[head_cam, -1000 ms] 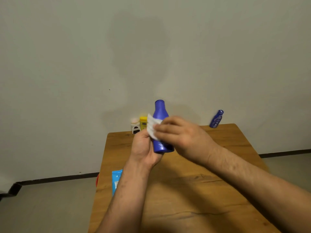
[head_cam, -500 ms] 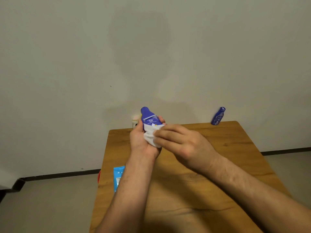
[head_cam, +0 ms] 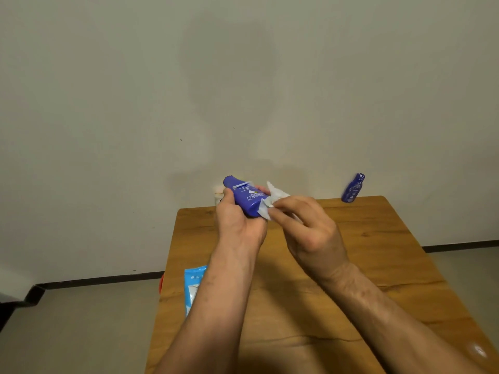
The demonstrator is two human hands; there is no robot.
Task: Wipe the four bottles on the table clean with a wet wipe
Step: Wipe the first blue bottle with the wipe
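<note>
My left hand [head_cam: 239, 224] grips a large blue bottle [head_cam: 245, 195] above the far side of the wooden table [head_cam: 378, 252]; the bottle is tilted, cap pointing up and left. My right hand [head_cam: 307, 230] pinches a white wet wipe [head_cam: 270, 202] against the bottle's lower right end. A small white bottle [head_cam: 218, 194] stands at the table's far edge, partly hidden behind my left hand. A small dark blue bottle [head_cam: 352, 188] stands at the far right corner, leaning towards the wall. The yellow bottle seen earlier is hidden.
A light blue wet-wipe pack [head_cam: 193, 288] lies at the table's left edge, partly under my left forearm. Something red [head_cam: 161, 283] shows just beyond that edge. A plain wall stands right behind the table.
The large blue bottle went from upright to tilted with its cap up and left. The wipe moved from its side down to its lower right end.
</note>
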